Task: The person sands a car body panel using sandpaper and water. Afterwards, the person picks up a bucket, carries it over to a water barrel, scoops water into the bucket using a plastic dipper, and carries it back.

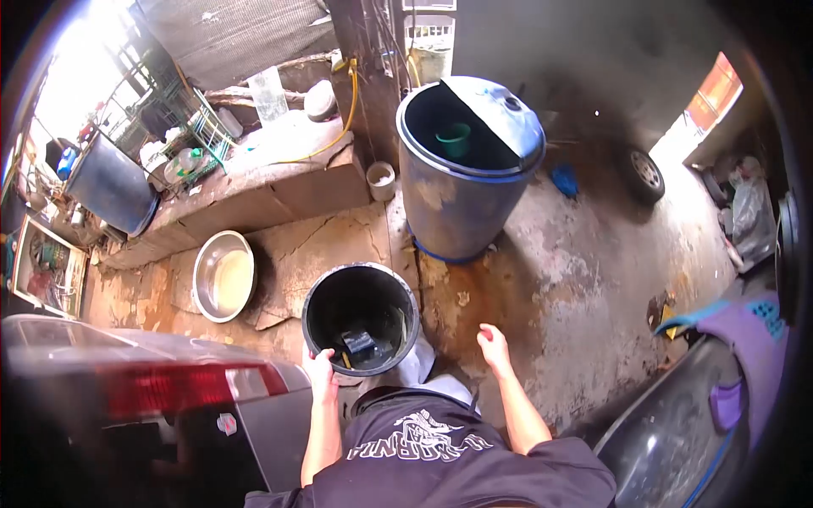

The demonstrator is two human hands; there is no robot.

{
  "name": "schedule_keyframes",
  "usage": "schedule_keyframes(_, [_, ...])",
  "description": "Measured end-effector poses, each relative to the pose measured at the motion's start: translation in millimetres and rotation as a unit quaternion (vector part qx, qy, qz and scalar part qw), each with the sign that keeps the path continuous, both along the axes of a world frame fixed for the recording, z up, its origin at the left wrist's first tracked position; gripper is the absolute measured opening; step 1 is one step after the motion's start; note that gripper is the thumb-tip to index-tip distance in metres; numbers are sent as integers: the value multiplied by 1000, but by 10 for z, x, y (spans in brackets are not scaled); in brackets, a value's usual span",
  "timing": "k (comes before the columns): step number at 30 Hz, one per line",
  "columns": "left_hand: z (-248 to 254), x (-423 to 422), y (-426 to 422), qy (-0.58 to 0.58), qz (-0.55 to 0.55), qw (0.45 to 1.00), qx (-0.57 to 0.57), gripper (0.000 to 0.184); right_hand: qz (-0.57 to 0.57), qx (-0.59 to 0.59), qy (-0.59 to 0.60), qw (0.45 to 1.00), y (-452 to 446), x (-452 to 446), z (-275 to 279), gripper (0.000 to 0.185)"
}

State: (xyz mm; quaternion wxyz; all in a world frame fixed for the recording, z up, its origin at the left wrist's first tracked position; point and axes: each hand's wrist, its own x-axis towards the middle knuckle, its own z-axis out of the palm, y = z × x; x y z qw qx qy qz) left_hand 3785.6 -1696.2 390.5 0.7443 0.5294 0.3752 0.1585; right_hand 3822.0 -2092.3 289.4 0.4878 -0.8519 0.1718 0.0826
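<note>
My left hand [321, 372] grips the near-left rim of a black bucket [405, 292], its fingers closed over the edge. Inside the bucket lie a dark, shiny block-like item [358, 341] and a thin yellow piece [345, 359]; the bucket's floor looks wet. Out to the right of the bucket, my right hand [493, 345] is held in the air with curled fingers. A reddish spot shows at its fingertips, and I cannot make out whether anything is held there.
Ahead stands a blue drum [461, 207] with a half lid and a green dipper [454, 140] inside. A metal basin [196, 279] of cloudy liquid sits at left. A vehicle's rear [161, 347] flanks my left; a black motorcycle seat [669, 423] is at right. A tire [645, 173] lies beyond.
</note>
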Motion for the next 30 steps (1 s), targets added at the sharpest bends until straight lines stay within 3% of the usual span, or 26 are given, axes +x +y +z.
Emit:
schedule_keyframes(1, [-81,355,85,-29,-18,999,0,62,3,-4,10,1000,27,259,149,37])
schedule_keyframes(3, [-97,960,216,-29,-54,996,57,62,-28,124,40,991,135,525,584,34])
schedule_keyframes(7, [73,2248,327,-25,-71,997,29,61,15,127,-36,991,443,1621,789,31])
schedule_keyframes(9, [11,2732,383,-28,-92,992,80,65,-1,108,-121,987,727,2403,1005,27])
schedule_keyframes(11, [153,3161,331,-10,-97,991,89,67,50,16,-252,966,962,3308,1278,25])
schedule_keyframes(15, [0,3919,494,4,-114,992,55,68,62,-118,-281,951,989,5235,1114,25])
schedule_keyframes(18, [77,4284,537,74,-112,988,74,68,90,-309,-103,941,815,6373,491,50])
schedule_keyframes(21, [267,4686,513,123,-94,987,51,63,109,-452,20,885,760,6800,-308,78])
schedule_keyframes(23, [291,4824,549,159,-109,981,19,65,201,-456,197,844,849,6800,-510,65])
schedule_keyframes(25, [355,4940,540,183,-104,977,31,66,341,-337,386,788,968,6967,-547,46])
schedule_keyframes(26, [357,5034,525,188,-102,976,45,66,370,-359,291,806,1014,6962,-677,41])
schedule_keyframes(28, [347,5138,551,197,-96,975,38,65,352,-378,139,845,1143,7281,-307,48])
schedule_keyframes(30, [402,5240,558,207,-97,972,50,64,359,-471,-140,794,1031,7610,-433,46])
